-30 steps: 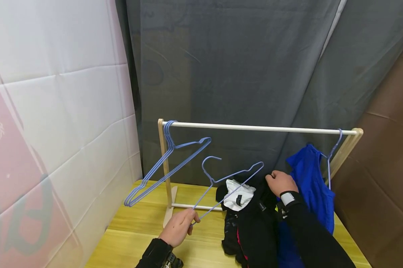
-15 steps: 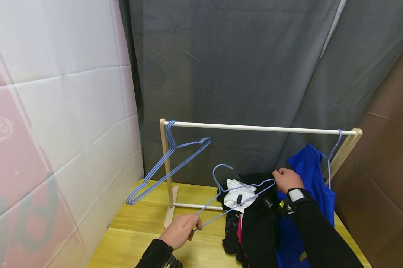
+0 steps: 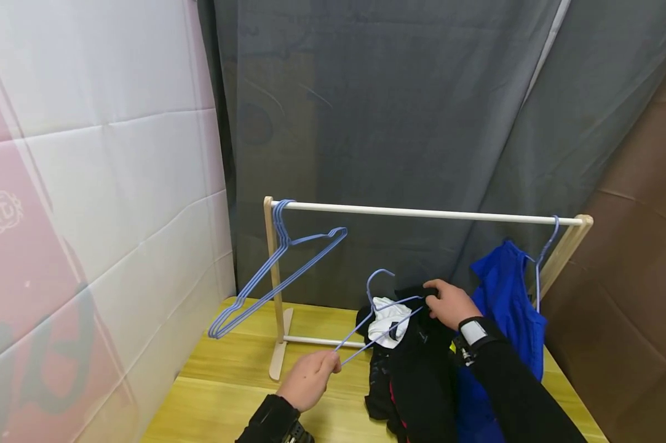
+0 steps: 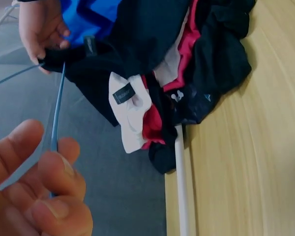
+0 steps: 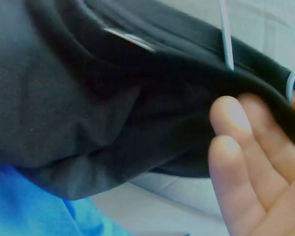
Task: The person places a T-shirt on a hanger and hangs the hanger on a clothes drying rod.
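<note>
Head view: left hand (image 3: 310,378) grips hanger (image 4: 58,113) | right hand (image 3: 453,306) pinches black garment (image 3: 424,381), five o'clock, hanger tip at its opening | blue top (image 3: 503,289), four o'clock: hung | apparently remaining: black garment, white cloth (image 3: 384,321)

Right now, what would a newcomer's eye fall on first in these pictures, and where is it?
Probably the bright blue garment, hanging at the right end of the white rail. Next, perhaps, the light blue hanger gripped by the left hand, its far end at the edge of the black garment that the right hand pinches.
</note>
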Motion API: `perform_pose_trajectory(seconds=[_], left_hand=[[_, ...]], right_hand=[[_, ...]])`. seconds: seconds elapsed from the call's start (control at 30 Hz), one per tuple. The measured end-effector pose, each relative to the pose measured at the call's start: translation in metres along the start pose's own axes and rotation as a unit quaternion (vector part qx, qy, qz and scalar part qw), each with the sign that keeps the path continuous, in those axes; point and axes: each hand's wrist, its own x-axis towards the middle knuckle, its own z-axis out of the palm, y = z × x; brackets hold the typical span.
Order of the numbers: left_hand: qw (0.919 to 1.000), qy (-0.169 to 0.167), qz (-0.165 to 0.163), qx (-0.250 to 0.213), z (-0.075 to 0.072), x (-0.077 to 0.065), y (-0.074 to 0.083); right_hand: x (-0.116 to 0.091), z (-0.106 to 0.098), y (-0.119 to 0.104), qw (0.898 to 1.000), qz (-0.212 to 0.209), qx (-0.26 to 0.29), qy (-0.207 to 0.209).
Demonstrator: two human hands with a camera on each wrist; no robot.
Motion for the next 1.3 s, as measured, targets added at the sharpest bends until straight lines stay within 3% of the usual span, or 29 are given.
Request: perform_pose_trajectory(seconds=[0.1,0.17,0.3,0.4,0.57,0.73,0.9,1.07,1.2,1.3], left_hand=[[0.9997,0.008,-0.005,0.024,0.003,0.002,0.002],[0.9994,0.011,-0.01,0.031,0.005,0.002,0.003],[0.9994,0.012,-0.012,0.031,0.005,0.002,0.005],[0.9994,0.014,-0.013,0.029,0.004,0.005,0.005],[0.9993,0.019,-0.006,0.032,0.003,0.013,0.004],[0.9992,0.019,0.009,0.034,0.006,0.025,0.002],[0.9999,0.014,0.001,-0.005,0.014,0.032,0.001],[0.9991,0.002,0.006,-0.043,0.022,0.032,0.004],[0.9968,-0.028,0.023,-0.071,0.026,0.035,0.004],[0.9868,-0.086,0.026,-0.135,0.028,0.039,0.0]], right_hand=[[-0.001,0.002,0.002,0.999,-0.025,-0.03,-0.007],[-0.002,0.004,0.002,0.996,-0.059,-0.07,0.019],[-0.006,0.007,0.001,0.972,-0.134,-0.151,0.12],[-0.008,0.01,-0.002,0.957,-0.179,-0.17,0.15],[-0.011,0.013,-0.016,0.952,-0.247,-0.147,0.109],[-0.018,0.015,-0.036,0.954,-0.261,-0.119,0.088],[-0.024,0.018,-0.06,0.946,-0.301,-0.097,0.072],[-0.031,0.026,-0.07,0.942,-0.318,-0.07,0.086],[-0.034,0.032,-0.07,0.942,-0.309,-0.068,0.109],[-0.034,0.031,-0.069,0.942,-0.303,-0.06,0.13]])
